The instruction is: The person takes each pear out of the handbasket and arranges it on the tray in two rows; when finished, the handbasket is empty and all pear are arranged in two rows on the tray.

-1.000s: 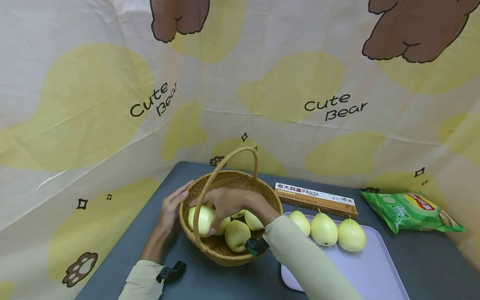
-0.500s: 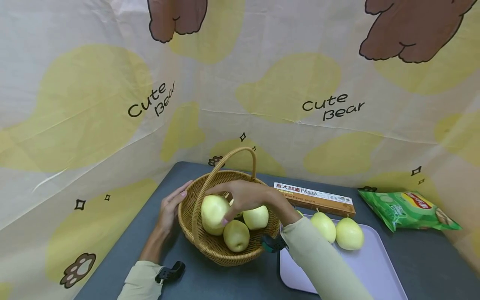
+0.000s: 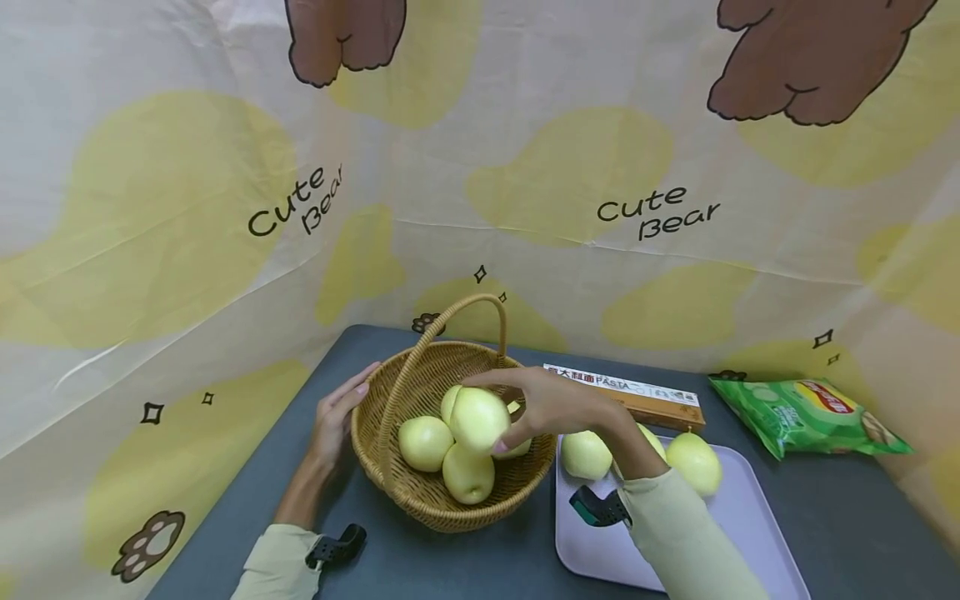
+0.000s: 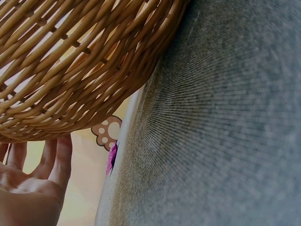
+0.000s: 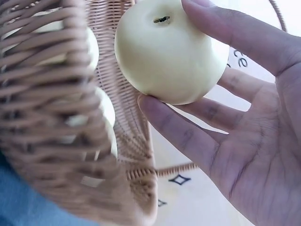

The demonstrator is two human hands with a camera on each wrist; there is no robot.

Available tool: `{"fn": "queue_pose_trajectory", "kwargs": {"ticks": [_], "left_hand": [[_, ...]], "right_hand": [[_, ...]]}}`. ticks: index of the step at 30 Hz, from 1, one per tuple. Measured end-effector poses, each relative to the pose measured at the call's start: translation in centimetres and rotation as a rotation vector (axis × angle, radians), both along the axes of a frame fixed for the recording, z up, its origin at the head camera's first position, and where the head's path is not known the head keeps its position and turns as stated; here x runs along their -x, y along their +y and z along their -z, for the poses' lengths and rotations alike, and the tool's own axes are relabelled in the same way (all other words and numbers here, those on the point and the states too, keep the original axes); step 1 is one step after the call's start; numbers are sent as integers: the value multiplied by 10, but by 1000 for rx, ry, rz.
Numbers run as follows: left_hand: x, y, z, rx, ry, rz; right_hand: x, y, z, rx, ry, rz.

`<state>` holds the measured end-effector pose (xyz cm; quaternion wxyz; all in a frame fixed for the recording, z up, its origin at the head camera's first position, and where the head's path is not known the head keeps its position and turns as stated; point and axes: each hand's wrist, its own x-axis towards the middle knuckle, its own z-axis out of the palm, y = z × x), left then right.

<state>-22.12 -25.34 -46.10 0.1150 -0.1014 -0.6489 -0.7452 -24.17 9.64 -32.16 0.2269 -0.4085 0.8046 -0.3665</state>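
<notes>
A woven basket (image 3: 453,362) with a tall handle stands on the dark table, several pale yellow-green pears (image 3: 424,443) in its bottom. My right hand (image 3: 555,400) pinches one pear (image 3: 480,421) between thumb and fingertips, above the others and inside the right half of the rim. The right wrist view shows this pear (image 5: 164,56) from its dimpled end, with the basket wall left of it. My left hand (image 3: 333,421) rests against the basket's left side, fingers extended. In the left wrist view its fingers (image 4: 61,160) reach up to the weave, their tips hidden behind it.
To the basket's right lies a lilac tray (image 3: 600,550) with three pears (image 3: 693,464) along its back; my right forearm crosses over it. A pasta box (image 3: 667,408) lies behind the tray. A green chip bag (image 3: 810,417) is at the far right. Patterned cloth (image 3: 525,167) hangs behind.
My right hand has lifted the pear from the basket's left part and carried it rightward, uncovering the pears beneath. My left hand stays against the basket.
</notes>
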Motion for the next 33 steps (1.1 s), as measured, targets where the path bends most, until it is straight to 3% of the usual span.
{"fn": "queue_pose_trajectory", "kwargs": {"ticks": [10,19,29,33], "left_hand": [[-1,1,0,12,-16,-6],[0,3,-2,16,-28,-15],[0,0,-1,8,-21,-21],[0,1,-1,8,-18,-15]], "right_hand": [[-14,50,7,160,-78,132],[-28,98,17,217,45,222],[-42,141,30,229,44,327],[-47,155,36,200,92,370]]}}
